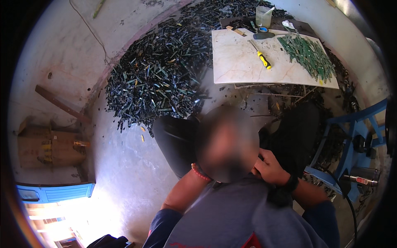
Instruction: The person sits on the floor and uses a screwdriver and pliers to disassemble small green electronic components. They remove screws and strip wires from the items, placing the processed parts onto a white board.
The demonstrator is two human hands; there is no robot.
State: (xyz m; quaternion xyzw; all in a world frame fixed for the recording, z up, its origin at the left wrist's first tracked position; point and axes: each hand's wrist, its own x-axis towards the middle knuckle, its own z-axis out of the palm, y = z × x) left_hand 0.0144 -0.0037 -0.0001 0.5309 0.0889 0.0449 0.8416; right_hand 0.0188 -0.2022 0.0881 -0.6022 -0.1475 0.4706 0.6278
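Observation:
Both my hands are together in front of my lap. A round blurred patch covers my left hand, so its fingers do not show; my left forearm [186, 188] with a red bead bracelet [200, 172] leads into it. My right hand [271, 167], with a black band at its wrist, has bent fingers at the patch's right edge; what they grip is hidden. Beyond my knees stands a pale board [237, 66]. On it lie a yellow-and-black screwdriver [263, 60], a dark-handled tool [263, 36] and a heap of thin green strips [309, 56].
A large heap of dark strips [159, 74] covers the floor ahead and left. Behind the board stands a clear cup [264, 17] near a blue ring [263, 29]. At right are a blue stool [343, 165] and metal flask [364, 177]; at left, a cardboard box [62, 146].

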